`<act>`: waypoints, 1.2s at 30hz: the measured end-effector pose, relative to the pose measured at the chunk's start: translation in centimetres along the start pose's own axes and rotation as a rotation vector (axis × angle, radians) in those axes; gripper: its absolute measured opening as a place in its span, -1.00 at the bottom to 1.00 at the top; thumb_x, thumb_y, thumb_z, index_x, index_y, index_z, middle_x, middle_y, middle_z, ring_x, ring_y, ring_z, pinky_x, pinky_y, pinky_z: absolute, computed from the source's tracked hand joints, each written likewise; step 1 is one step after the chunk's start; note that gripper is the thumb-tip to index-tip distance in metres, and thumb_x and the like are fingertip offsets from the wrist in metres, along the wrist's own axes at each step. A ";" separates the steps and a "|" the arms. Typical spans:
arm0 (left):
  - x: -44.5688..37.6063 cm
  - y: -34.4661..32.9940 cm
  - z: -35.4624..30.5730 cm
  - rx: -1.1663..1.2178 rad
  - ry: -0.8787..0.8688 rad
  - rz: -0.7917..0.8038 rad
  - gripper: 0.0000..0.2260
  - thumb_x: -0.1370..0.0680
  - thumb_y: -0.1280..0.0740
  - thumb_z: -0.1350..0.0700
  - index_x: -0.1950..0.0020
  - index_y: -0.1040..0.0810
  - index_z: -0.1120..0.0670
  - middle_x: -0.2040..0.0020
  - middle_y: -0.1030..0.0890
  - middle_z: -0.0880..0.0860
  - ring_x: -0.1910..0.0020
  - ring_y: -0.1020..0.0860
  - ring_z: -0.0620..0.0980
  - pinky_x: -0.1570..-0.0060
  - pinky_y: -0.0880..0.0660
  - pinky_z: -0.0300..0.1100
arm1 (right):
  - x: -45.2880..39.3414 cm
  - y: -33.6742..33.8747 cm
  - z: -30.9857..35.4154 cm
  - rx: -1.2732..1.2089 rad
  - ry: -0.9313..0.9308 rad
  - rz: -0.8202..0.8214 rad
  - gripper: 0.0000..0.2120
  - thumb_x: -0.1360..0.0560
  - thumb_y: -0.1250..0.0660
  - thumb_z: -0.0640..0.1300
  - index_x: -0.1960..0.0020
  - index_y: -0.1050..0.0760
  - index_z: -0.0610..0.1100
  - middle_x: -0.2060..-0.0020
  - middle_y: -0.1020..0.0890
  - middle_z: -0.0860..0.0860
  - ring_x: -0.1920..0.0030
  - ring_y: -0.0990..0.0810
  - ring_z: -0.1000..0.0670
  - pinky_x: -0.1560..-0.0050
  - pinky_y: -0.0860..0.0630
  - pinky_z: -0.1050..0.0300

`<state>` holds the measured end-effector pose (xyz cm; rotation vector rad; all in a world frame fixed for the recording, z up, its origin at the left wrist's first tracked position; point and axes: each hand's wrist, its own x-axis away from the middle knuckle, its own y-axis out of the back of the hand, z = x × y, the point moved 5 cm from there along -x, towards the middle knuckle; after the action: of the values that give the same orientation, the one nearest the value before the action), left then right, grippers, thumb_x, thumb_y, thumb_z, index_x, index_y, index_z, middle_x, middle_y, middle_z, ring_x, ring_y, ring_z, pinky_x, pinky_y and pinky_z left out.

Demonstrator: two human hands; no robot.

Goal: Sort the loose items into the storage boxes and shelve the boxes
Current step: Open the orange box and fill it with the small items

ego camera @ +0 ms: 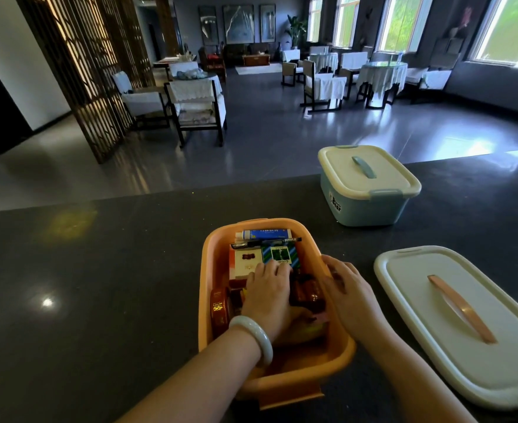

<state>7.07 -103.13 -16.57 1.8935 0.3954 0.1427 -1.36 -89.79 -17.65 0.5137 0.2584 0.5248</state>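
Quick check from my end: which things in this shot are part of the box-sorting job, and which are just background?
Job items: orange box with small packets inside; left hand and right hand both in it; loose white lid with orange handle; lidded blue box.

Background: dark counter; chairs; covered tables; wall pictures.

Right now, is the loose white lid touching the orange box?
Apart. The head view shows a strip of dark counter between the white lid and the orange box; the right hand sits at the box's right wall.
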 end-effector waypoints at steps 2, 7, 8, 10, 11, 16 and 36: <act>0.2 0.1 0.0 0.016 -0.009 0.000 -0.31 -0.40 -0.44 -0.21 -0.42 -0.25 -0.02 -0.35 -0.32 0.00 -0.35 -0.27 0.02 -0.40 -0.23 -0.02 | -0.1 0.0 0.1 0.023 -0.010 0.007 -0.62 -0.57 -0.26 -0.10 -0.36 -0.36 0.10 -0.07 -0.42 0.18 -0.02 -0.53 0.13 0.26 -0.55 0.32; 0.7 1.4 0.2 0.047 -0.033 -0.058 -0.36 -0.41 -0.44 -0.17 -0.40 -0.28 -0.02 -0.32 -0.33 -0.02 -0.33 -0.30 -0.02 -0.37 -0.24 -0.08 | -0.5 0.7 1.6 0.266 0.015 0.024 -0.62 -0.57 -0.25 -0.02 -0.37 -0.35 0.05 -0.13 -0.40 0.10 -0.12 -0.42 0.14 -0.02 -0.54 0.15; 0.7 1.9 0.4 0.060 -0.036 -0.077 -0.38 -0.41 -0.45 -0.17 -0.38 -0.30 -0.03 -0.31 -0.34 -0.02 -0.33 -0.30 -0.03 -0.35 -0.25 -0.09 | -0.7 0.9 2.3 0.335 0.048 0.012 -0.64 -0.57 -0.24 0.00 -0.36 -0.37 0.04 -0.17 -0.39 0.08 -0.14 -0.35 0.15 -0.06 -0.48 0.17; 0.9 3.2 1.2 0.055 -0.034 -0.115 -0.40 -0.41 -0.45 -0.18 -0.35 -0.33 -0.03 -0.30 -0.35 -0.03 -0.32 -0.31 -0.04 -0.35 -0.26 -0.09 | -1.3 0.7 4.2 0.411 0.129 0.001 -0.66 -0.56 -0.26 0.00 -0.33 -0.39 0.02 -0.24 -0.39 0.06 -0.16 -0.31 0.14 -0.09 -0.43 0.17; 1.0 4.0 1.6 0.044 -0.028 -0.137 -0.41 -0.41 -0.44 -0.19 -0.34 -0.34 -0.03 -0.30 -0.36 -0.04 -0.31 -0.31 -0.04 -0.34 -0.28 -0.09 | -1.7 0.3 5.2 0.432 0.166 0.011 -0.64 -0.55 -0.27 -0.01 -0.33 -0.39 0.01 -0.26 -0.38 0.05 -0.20 -0.32 0.11 -0.12 -0.44 0.14; 2.5 7.9 5.7 0.002 0.076 -0.211 -0.51 -0.45 -0.38 -0.22 -0.29 -0.36 -0.06 -0.24 -0.36 -0.06 -0.20 -0.33 -0.07 -0.21 -0.33 -0.12 | -3.3 -4.6 9.6 0.557 0.272 0.174 -0.57 -0.56 -0.28 -0.01 -0.41 -0.32 0.03 -0.41 -0.33 0.06 -0.44 -0.23 0.01 -0.43 -0.21 -0.02; 26.1 18.5 31.9 -0.459 0.847 0.082 -0.50 -0.50 -0.39 -0.09 -0.35 -0.36 0.10 -0.30 -0.40 0.11 -0.31 -0.37 0.16 -0.29 -0.27 0.02 | 4.2 -36.3 29.9 0.804 0.920 0.819 -0.53 -0.48 -0.27 -0.34 -0.36 -0.35 -0.11 -0.30 -0.37 -0.06 -0.30 -0.36 -0.09 -0.27 -0.42 0.02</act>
<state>44.43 -128.28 -12.97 1.3175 0.7719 1.0190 27.81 -126.46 -12.04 1.1508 1.1940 1.4726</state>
